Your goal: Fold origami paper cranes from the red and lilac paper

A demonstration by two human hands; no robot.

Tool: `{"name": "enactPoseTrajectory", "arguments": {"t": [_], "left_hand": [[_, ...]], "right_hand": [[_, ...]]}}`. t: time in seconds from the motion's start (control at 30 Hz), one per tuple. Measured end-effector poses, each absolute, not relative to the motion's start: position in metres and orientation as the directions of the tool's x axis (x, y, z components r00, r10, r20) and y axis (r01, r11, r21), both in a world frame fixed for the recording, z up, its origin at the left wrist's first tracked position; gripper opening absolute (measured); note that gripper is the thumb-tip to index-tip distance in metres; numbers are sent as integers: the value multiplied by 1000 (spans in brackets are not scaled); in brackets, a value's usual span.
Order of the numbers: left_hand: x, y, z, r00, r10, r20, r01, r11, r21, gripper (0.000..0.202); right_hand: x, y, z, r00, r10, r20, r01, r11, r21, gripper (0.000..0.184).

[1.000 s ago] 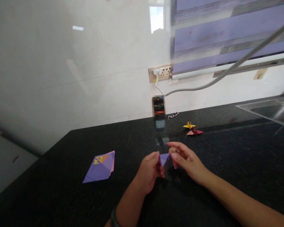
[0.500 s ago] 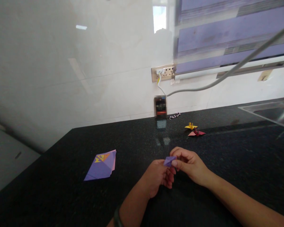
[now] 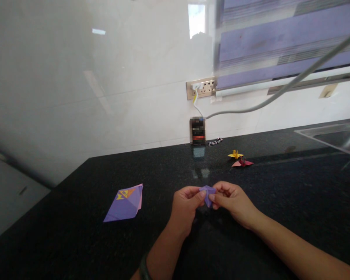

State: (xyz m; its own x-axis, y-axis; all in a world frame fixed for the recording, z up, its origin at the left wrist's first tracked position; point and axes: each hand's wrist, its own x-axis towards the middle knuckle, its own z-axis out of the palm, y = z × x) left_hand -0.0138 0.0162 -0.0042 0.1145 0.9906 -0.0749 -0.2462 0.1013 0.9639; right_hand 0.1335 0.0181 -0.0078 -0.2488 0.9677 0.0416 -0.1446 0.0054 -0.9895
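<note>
A small piece of folded purple origami paper [image 3: 207,190] is held up just above the black countertop, its lower end tapering to a point. My left hand [image 3: 186,202] pinches its left side between thumb and fingers. On the right side, my right hand [image 3: 233,200] grips it the same way, the thumb lying on the near face. Fingertips behind the paper are partly hidden. Beyond the hands, to the right, a yellow paper crane [image 3: 235,154] and a red and pink paper crane [image 3: 242,163] stand close together.
Purple and pink paper sheets [image 3: 126,206] lie in a stack on the black countertop [image 3: 76,241] at left. A dark pixelated device [image 3: 198,131] leans on the wall beside a beaded strand [image 3: 215,142]. A cable [image 3: 251,111] arcs rightward above; a sink [image 3: 335,136] is at far right.
My left hand has turned and now pinches the paper with its thumb on the near face. The folded paper has been turned so that its point faces down. Right hand almost unmoved.
</note>
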Motion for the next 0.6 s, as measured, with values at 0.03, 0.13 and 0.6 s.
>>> {"name": "enactPoseTrajectory", "arguments": {"t": [0.03, 0.13, 0.6], "left_hand": [[-13, 16, -5, 106, 992, -72, -256, 98, 962, 19], [-12, 16, -7, 108, 992, -72, -264, 98, 960, 18], [-7, 12, -3, 149, 986, -71, -268, 109, 957, 19]], "right_hand": [[133, 17, -8, -255, 966, 39, -141, 3, -990, 17], [133, 17, -9, -252, 967, 29, -139, -7, -990, 21], [132, 16, -8, -208, 978, 10, -72, -5, -997, 20]]}}
